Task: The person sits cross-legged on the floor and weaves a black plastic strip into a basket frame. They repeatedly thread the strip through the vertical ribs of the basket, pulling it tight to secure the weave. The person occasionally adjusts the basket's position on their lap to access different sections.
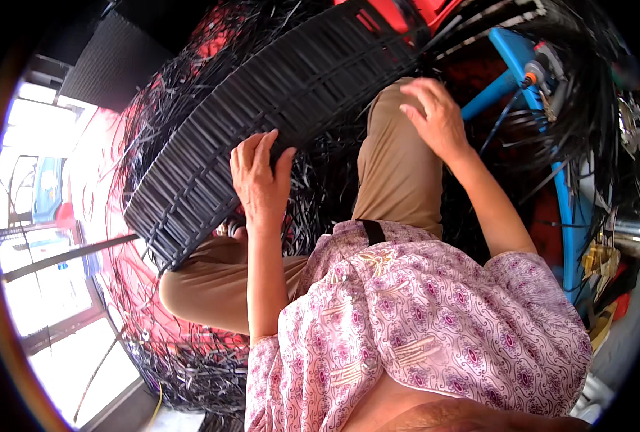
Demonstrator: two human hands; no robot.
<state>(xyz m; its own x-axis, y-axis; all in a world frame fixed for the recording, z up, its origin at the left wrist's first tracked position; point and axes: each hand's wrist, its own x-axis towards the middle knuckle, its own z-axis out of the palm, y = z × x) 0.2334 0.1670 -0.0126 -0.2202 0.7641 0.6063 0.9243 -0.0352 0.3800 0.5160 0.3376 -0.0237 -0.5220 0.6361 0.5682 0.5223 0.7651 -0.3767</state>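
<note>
A long woven panel of black flat strips (212, 137) slants across my lap, from the lower left to the upper right. My left hand (259, 173) is at the panel's near edge, its fingertips over the weave and its thumb spread away. Whether those fingertips press on the strips, I cannot tell. Above my right knee, my right hand (438, 119) hangs with bent fingers and the thumb apart, and nothing shows in it. It is a little to the right of the panel, close to the tan trouser leg (399, 162).
Loose black strips (320, 173) lie tangled around my legs and over the red floor covering (107, 173). On the right stands a blue frame (503, 57), with an orange and grey tool (536, 70) against it. A dark woven piece (115, 61) is at the upper left.
</note>
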